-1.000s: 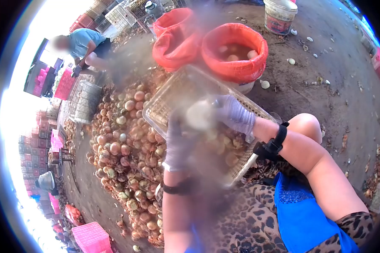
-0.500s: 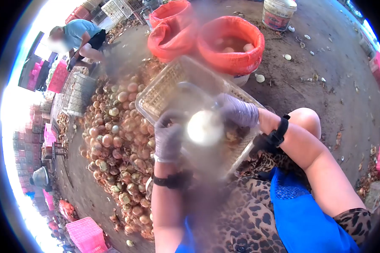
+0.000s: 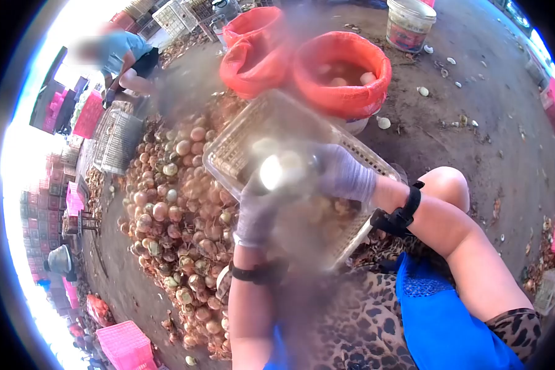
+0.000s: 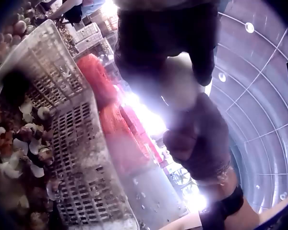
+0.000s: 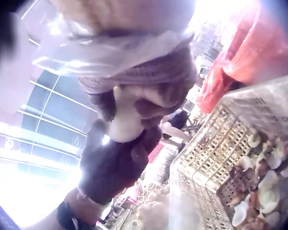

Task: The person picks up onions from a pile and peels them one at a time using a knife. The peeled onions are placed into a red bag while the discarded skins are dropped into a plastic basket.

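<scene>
A pale peeled onion (image 3: 272, 172), blurred by glare, is held up over a plastic crate (image 3: 367, 154) between two gloved hands. My left hand (image 3: 256, 213) grips its near-left side, with fingers and thumb around it in the left wrist view. From the right, my right hand (image 3: 346, 174) closes in on the same onion (image 5: 125, 117). In the right wrist view its thumb and curled fingers lie on either side of the onion. Whether a small tool sits in the right hand I cannot tell. Onion skins and peeled scraps (image 5: 269, 199) lie inside the crate.
A large heap of unpeeled onions (image 3: 185, 246) spreads left of the crate. Beyond the crate stand a red-lined bucket (image 3: 345, 102) with pale onions inside and another red bag (image 3: 253, 71). A white pail (image 3: 410, 28) is farther back; a person (image 3: 126, 58) bends at far left.
Both hands have drawn closer together around the onion, which has shifted slightly left and away from me. The left hand's fingers have moved in against it. The head view has tilted a little.
</scene>
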Available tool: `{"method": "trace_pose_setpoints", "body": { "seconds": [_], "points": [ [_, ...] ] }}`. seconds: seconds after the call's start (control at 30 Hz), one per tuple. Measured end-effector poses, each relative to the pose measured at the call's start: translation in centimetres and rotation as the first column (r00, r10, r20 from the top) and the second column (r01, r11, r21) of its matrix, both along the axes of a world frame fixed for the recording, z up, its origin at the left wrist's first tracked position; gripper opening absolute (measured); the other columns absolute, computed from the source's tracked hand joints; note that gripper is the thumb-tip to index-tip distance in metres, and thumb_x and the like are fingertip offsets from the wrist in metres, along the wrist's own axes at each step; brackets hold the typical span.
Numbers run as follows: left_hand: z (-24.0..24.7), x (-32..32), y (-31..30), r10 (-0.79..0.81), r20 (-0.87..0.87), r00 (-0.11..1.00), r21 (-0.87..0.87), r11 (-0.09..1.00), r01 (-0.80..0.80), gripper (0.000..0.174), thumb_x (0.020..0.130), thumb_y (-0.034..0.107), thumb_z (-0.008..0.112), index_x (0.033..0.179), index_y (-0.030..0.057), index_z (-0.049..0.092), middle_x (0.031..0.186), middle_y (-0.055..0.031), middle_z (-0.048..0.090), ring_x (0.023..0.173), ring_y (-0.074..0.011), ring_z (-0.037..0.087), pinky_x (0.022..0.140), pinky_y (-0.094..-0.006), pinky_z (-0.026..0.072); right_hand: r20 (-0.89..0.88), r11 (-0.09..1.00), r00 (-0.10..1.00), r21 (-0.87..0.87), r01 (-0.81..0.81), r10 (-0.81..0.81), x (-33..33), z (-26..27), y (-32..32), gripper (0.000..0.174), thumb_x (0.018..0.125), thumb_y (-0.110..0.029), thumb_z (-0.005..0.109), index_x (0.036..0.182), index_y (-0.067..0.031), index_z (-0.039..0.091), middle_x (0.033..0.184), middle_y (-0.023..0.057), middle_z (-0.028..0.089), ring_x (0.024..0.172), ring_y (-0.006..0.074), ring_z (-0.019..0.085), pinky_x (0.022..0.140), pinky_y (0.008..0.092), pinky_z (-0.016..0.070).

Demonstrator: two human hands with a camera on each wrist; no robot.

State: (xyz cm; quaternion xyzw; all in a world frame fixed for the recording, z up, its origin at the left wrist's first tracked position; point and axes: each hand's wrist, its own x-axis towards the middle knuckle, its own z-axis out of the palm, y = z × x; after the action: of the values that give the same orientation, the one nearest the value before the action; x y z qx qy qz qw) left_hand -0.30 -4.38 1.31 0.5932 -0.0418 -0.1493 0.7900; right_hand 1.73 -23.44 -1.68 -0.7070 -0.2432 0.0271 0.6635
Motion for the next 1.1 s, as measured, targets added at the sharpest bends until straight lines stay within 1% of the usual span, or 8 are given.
{"method": "trace_pose_setpoints", "body": {
  "seconds": [0.23,0.5,0.6,0.8,0.87,0.93,1.03,1.1],
  "points": [
    [1.7,-0.7,0.3,0.152,-0.029,0.988,0.078,0.986,-0.15,0.052,0.078,-0.002,0.07,0.127,0.0012,0.054,0.106,-0.0065,0.065,0.088,-0.0131,0.063,0.077,-0.0258,0.0525,0.285,0.9,0.958,-0.412,0.142,-0.02,-1.2,3.0,-0.5,0.055,0.088,-0.012,0.06,0.141,-0.0119,0.045,0.079,0.0105,0.062,0.068,0.0194,0.063,0.059,0.0331,0.0487],
    [0.4,-0.8,1.1,0.123,-0.01,0.992,0.058,0.991,-0.122,0.05,0.08,0.013,0.067,0.125,-0.0034,0.055,0.103,-0.0088,0.066,0.087,-0.0153,0.064,0.077,-0.0282,0.0531,0.296,0.881,0.955,-0.45,0.146,-0.007,-1.6,2.5,-0.3,0.05,0.09,-0.014,0.057,0.14,-0.0127,0.05,0.069,0.0058,0.059,0.059,0.0195,0.057,0.054,0.0314,0.0452],
    [1.2,-0.7,1.2,0.081,0.003,0.997,0.022,0.996,-0.081,0.052,0.079,0.018,0.069,0.124,-0.0046,0.055,0.105,-0.0101,0.066,0.091,-0.0187,0.065,0.079,-0.0304,0.0533,-0.459,0.985,0.888,0.15,0.08,-0.002,-1.0,2.9,0.4,0.04,0.088,-0.012,0.057,0.129,-0.008,0.059,0.071,0.0043,0.062,0.059,0.0198,0.059,0.055,0.0332,0.0468],
    [1.7,-0.7,0.8,0.076,-0.133,0.988,-0.327,0.938,-0.116,0.055,0.082,0.031,0.07,0.123,-0.0035,0.055,0.107,-0.0109,0.065,0.096,-0.0237,0.064,0.084,-0.0336,0.0529,0.07,0.651,0.964,-0.725,0.226,-0.257,0.9,2.5,-0.9,0.036,0.095,-0.03,0.057,0.123,-0.0065,0.057,0.085,0.0024,0.068,0.064,0.0128,0.063,0.06,0.0263,0.05],
    [2.3,-0.5,0.3,0.123,-0.291,0.949,-0.414,0.878,-0.241,0.058,0.084,0.04,0.07,0.122,-0.002,0.056,0.105,-0.0102,0.065,0.095,-0.024,0.064,0.082,-0.0331,0.0533,0.12,0.68,0.974,-0.699,0.221,-0.194,1.1,2.6,-1.1,0.033,0.093,-0.029,0.057,0.116,-0.0049,0.058,0.088,0.005,0.068,0.069,0.0163,0.064,0.064,0.0287,0.0508],
    [2.2,-0.4,0.6,0.18,-0.246,0.952,-0.161,0.962,-0.223,0.063,0.085,0.048,0.069,0.122,-0.0007,0.056,0.103,-0.0092,0.066,0.092,-0.0238,0.065,0.078,-0.0326,0.0541,0.022,0.912,0.998,-0.405,0.069,-0.066,0.4,2.4,-1.1,0.025,0.088,-0.022,0.057,0.103,-0.0024,0.061,0.091,0.0108,0.066,0.079,0.0256,0.064,0.07,0.0357,0.0513],
    [0.4,0.0,2.3,0.131,0.053,0.99,0.413,0.9,-0.142,0.067,0.085,0.056,0.065,0.121,0.0005,0.056,0.1,-0.0081,0.066,0.087,-0.0231,0.065,0.073,-0.0327,0.055,-0.014,0.913,0.988,-0.38,-0.147,0.153,-0.6,4.3,-0.9,0.023,0.088,-0.021,0.057,0.1,-0.0032,0.064,0.093,0.0134,0.065,0.086,0.03,0.065,0.075,0.0376,0.0515],
    [-0.5,0.1,2.5,0.163,0.053,0.985,0.273,0.947,-0.172,0.065,0.087,0.056,0.063,0.121,0.001,0.056,0.099,-0.0084,0.065,0.085,-0.0227,0.065,0.071,-0.0329,0.0555,-0.062,0.888,0.981,-0.417,-0.193,0.185,-1.4,4.7,-0.7,0.022,0.09,-0.021,0.055,0.103,-0.0053,0.065,0.092,0.0131,0.066,0.086,0.0298,0.065,0.074,0.0369,0.0518]
  ]
}}
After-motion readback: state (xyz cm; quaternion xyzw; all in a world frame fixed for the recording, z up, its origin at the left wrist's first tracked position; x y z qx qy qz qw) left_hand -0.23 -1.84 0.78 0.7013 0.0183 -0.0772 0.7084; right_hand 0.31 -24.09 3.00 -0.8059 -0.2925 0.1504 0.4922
